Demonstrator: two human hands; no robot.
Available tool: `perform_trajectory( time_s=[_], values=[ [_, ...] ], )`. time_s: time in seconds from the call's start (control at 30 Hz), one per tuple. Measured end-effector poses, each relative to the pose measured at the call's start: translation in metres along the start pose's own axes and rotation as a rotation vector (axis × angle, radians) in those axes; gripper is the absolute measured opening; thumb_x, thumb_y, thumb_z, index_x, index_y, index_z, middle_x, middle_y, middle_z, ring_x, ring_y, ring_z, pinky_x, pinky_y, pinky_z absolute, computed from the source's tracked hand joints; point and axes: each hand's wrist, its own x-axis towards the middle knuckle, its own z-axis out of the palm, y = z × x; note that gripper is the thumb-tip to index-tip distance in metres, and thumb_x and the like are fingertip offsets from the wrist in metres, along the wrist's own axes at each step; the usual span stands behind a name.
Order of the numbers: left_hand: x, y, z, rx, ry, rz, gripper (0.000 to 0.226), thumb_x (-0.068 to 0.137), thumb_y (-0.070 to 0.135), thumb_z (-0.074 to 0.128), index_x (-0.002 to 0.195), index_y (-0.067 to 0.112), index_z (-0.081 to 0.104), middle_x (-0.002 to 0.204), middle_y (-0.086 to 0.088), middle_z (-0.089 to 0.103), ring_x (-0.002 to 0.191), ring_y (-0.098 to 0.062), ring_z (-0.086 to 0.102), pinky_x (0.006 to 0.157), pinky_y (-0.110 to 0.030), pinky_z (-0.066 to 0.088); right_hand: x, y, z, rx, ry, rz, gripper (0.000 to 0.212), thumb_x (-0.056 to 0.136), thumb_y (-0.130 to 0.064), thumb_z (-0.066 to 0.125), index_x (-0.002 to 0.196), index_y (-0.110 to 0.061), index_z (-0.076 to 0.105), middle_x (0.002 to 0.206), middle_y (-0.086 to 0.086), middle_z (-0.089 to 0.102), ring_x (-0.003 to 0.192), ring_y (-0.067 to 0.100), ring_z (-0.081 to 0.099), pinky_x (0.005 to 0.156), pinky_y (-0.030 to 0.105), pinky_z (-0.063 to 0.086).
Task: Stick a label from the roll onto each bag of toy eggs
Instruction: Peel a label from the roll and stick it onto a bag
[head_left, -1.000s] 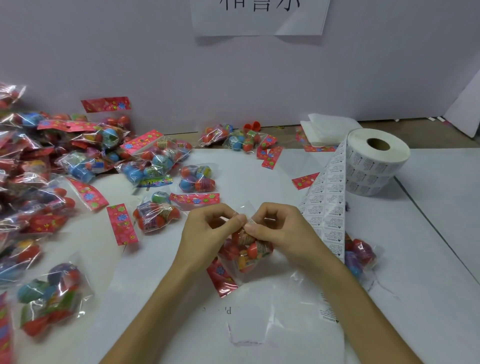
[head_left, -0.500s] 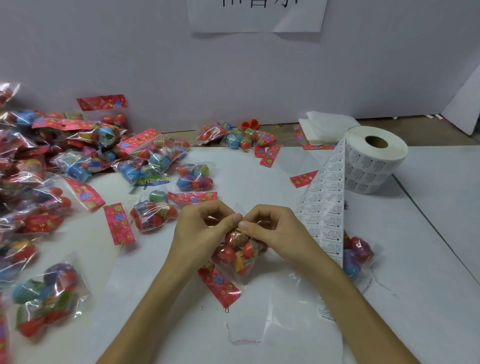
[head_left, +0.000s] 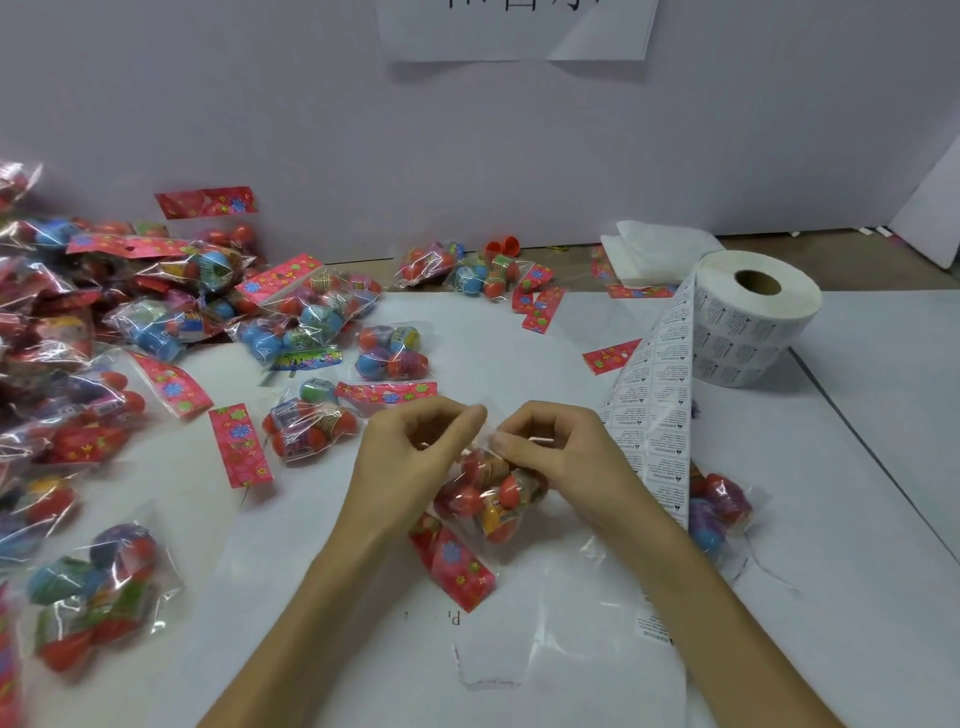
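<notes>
A clear bag of toy eggs (head_left: 491, 499) with a red flowered header card lies at the middle of the white table. My left hand (head_left: 415, 457) and my right hand (head_left: 561, 452) both pinch the bag's clear top edge between thumb and fingers, fingertips almost meeting. The label roll (head_left: 753, 317) stands at the right rear, and its unrolled strip of printed labels (head_left: 657, 415) runs down past my right wrist. Whether a label is between my fingers cannot be made out.
A big heap of egg bags (head_left: 104, 332) fills the left side, with more bags (head_left: 317, 426) scattered near the centre. One bag (head_left: 719, 506) lies right of the strip. Loose red header cards (head_left: 610, 356) and folded white paper (head_left: 654, 249) lie at the back. A wall stands behind.
Both hands stay pinched at the bag's top and have shifted only a little; the bag has turned slightly, its red header card swinging further down and right.
</notes>
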Motion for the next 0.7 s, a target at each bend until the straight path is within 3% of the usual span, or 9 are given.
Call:
perform_trajectory(
  time_s=[0.07,0.17,0.3,0.37,0.43,0.6,0.7],
  values=[
    [0.002,0.001,-0.004,0.034,-0.038,-0.067,0.038,0.081,0.067,0.062,0.081,0.032,0.078,0.075,0.010,0.074,0.069,-0.001,0.066,0.064,-0.015,0.050,0.001,-0.001,-0.001,0.056,0.070,-0.011,0.010,0.090,-0.012,0.073,0.083,-0.006,0.070,0.070,0.003,0.068,0.059,0.020,0.060,0.054,0.024,0.050],
    [0.001,0.001,-0.007,0.083,-0.180,-0.122,0.048,0.074,0.074,0.062,0.071,0.029,0.078,0.066,0.009,0.072,0.060,0.001,0.063,0.060,-0.009,0.045,0.001,-0.003,-0.005,0.101,0.141,-0.048,0.008,0.091,-0.013,0.072,0.090,-0.005,0.071,0.076,0.003,0.068,0.067,0.017,0.063,0.055,0.022,0.053],
    [0.002,0.001,-0.008,0.044,-0.265,-0.174,0.050,0.069,0.072,0.071,0.078,0.024,0.080,0.076,0.002,0.077,0.072,-0.012,0.074,0.072,-0.025,0.060,0.001,-0.003,-0.006,0.059,0.141,-0.066,0.010,0.091,-0.012,0.071,0.100,-0.009,0.074,0.081,-0.007,0.071,0.078,0.004,0.067,0.063,0.018,0.054],
    [0.002,0.001,-0.009,0.027,-0.285,-0.203,0.047,0.069,0.070,0.073,0.083,0.025,0.079,0.082,0.002,0.079,0.081,-0.017,0.076,0.085,-0.037,0.063,0.001,-0.003,-0.006,0.070,0.156,-0.059,0.008,0.089,-0.015,0.074,0.098,-0.014,0.075,0.083,-0.007,0.073,0.082,0.004,0.069,0.066,0.020,0.056],
    [0.002,0.002,-0.010,0.034,-0.307,-0.219,0.043,0.067,0.069,0.075,0.085,0.029,0.079,0.085,0.002,0.079,0.084,-0.018,0.077,0.088,-0.042,0.062,0.001,-0.002,-0.007,0.045,0.174,-0.066,0.007,0.088,-0.016,0.076,0.095,-0.017,0.075,0.088,-0.005,0.074,0.089,0.006,0.069,0.070,0.023,0.058],
    [0.002,0.004,-0.012,0.062,-0.372,-0.214,0.037,0.068,0.064,0.078,0.089,0.033,0.080,0.085,0.005,0.079,0.081,-0.012,0.076,0.078,-0.027,0.062,0.002,-0.001,-0.006,-0.017,0.167,-0.091,0.006,0.086,-0.014,0.078,0.090,-0.017,0.075,0.091,0.000,0.075,0.086,0.008,0.070,0.071,0.020,0.054],
    [0.001,0.003,-0.009,0.081,-0.263,-0.168,0.017,0.081,0.044,0.079,0.082,0.028,0.081,0.074,0.008,0.076,0.065,-0.002,0.067,0.061,-0.014,0.050,0.002,-0.001,-0.005,0.043,0.106,-0.059,0.014,0.082,-0.025,0.080,0.093,-0.016,0.076,0.089,0.002,0.074,0.077,0.014,0.068,0.068,0.026,0.054]
  ],
)
